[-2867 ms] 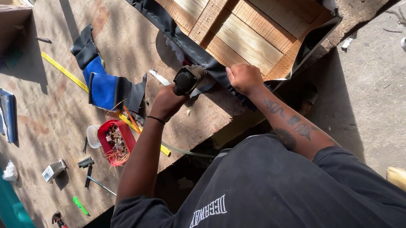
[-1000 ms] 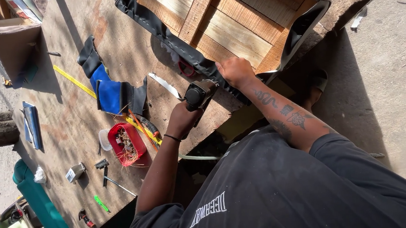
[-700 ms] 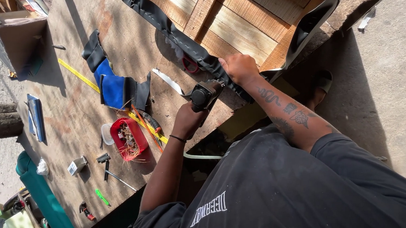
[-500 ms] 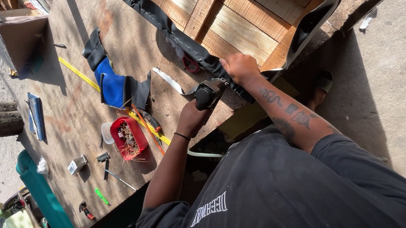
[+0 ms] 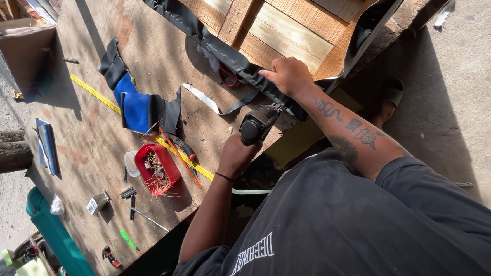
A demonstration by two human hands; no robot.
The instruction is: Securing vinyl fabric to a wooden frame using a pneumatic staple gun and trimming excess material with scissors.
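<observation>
Left hand (image 5: 236, 154) fingers grip staple gun (image 5: 257, 124) — right hand (image 5: 288, 76) fingers press black fabric (image 5: 227, 52).

— Where does the view sit?
— On the person's head, looking steeply down past the black shirt and both arms onto the counter (image 5: 90, 157).
— How near?
— Close: the hands fill the middle, the shoulders the lower edge.
— Is it level?
— No, it is tilted; the counter runs diagonally, with concrete floor (image 5: 468, 104) at right.
</observation>
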